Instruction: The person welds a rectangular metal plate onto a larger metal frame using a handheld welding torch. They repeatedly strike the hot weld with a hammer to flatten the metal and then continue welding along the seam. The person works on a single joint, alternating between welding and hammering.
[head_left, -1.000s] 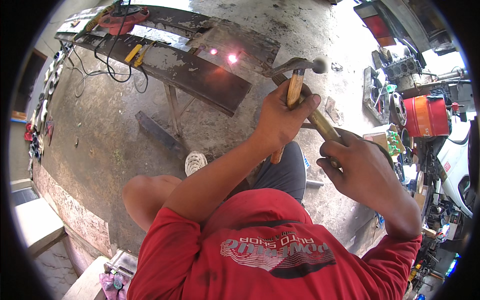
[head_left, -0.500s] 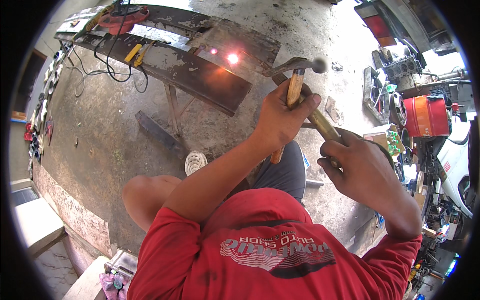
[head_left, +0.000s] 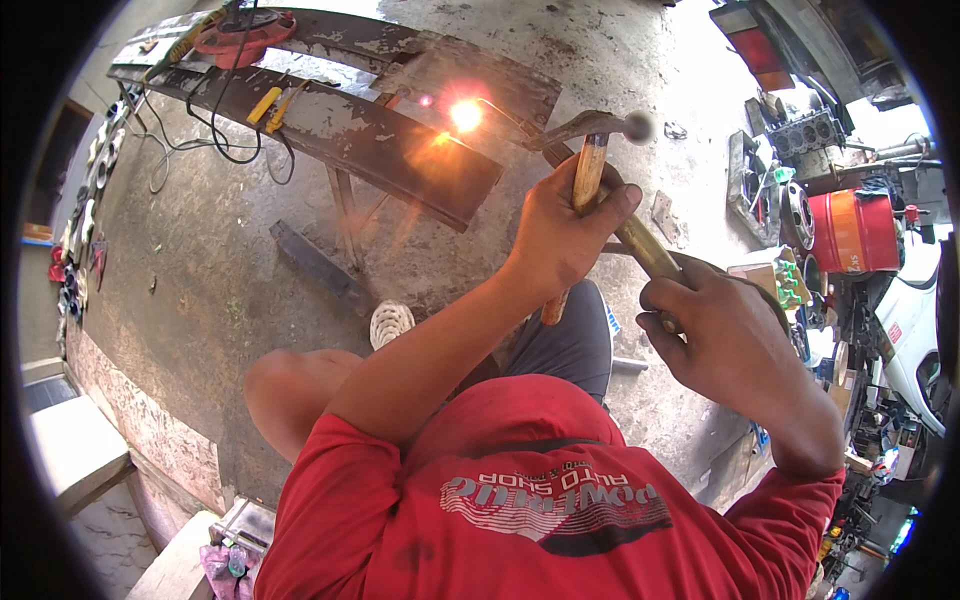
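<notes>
My left hand [head_left: 562,228] grips the wooden handle of a hammer [head_left: 587,168], whose steel head points toward the workbench. My right hand [head_left: 722,338] holds a brass torch [head_left: 648,252] that runs under the hammer toward the bench. At the torch's thin tip a bright orange flame [head_left: 465,115] burns against a rusty steel plate [head_left: 485,80] on the dark metal workbench [head_left: 400,160]. The two hands are close together, the left one slightly ahead of the right.
Yellow-handled tools [head_left: 268,102], a red tool [head_left: 245,28] and black cables lie on the bench's far end. A steel bar [head_left: 318,264] lies on the concrete floor. A red drum [head_left: 848,230], an engine block [head_left: 806,130] and clutter stand at the right.
The flame at the plate has grown brighter and larger. Both hands keep their grips and have barely moved.
</notes>
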